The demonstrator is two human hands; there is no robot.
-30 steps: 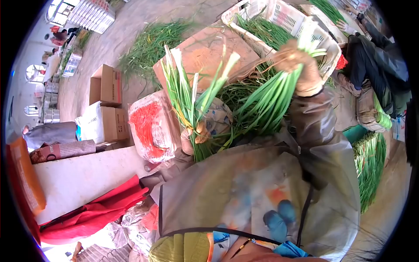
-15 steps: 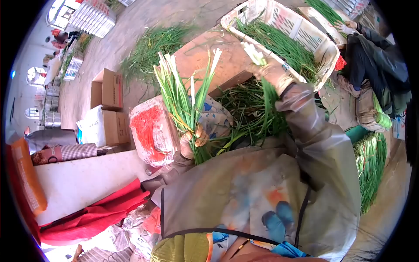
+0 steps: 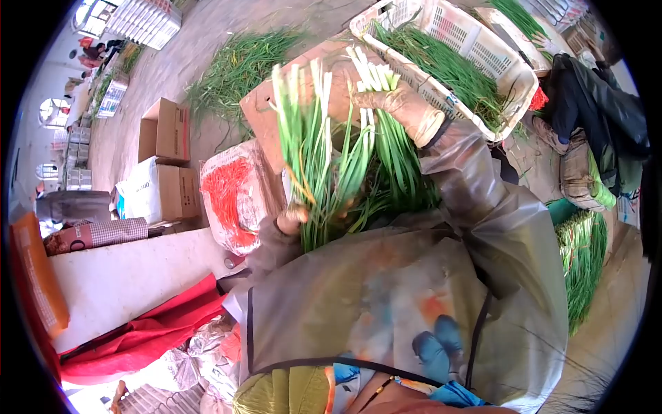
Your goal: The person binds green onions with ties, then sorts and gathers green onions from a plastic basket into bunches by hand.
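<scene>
My left hand (image 3: 295,215) is closed around the leafy lower part of a bunch of garlic chives (image 3: 310,138), whose white stem ends point up. Its fingers are partly hidden by the leaves. My right hand (image 3: 400,110), in a pale glove, grips a second bunch of garlic chives (image 3: 396,148) near its white ends, with the leaves hanging down. The two bunches stand side by side, their leaves overlapping, over a dark heap of loose greens at my lap. Behind them lies a brown board (image 3: 258,110).
A white crate (image 3: 476,41) of greens stands at back right, near a co-worker (image 3: 593,117). A pack of red ties (image 3: 231,196) and cardboard boxes (image 3: 165,131) sit left. Loose greens (image 3: 238,76) lie on the floor; tied bundles (image 3: 585,262) are at right.
My right hand has moved left and slightly down with its bunch, bringing it close to the bunch in my left hand. The left bunch has shifted right and stands more upright.
</scene>
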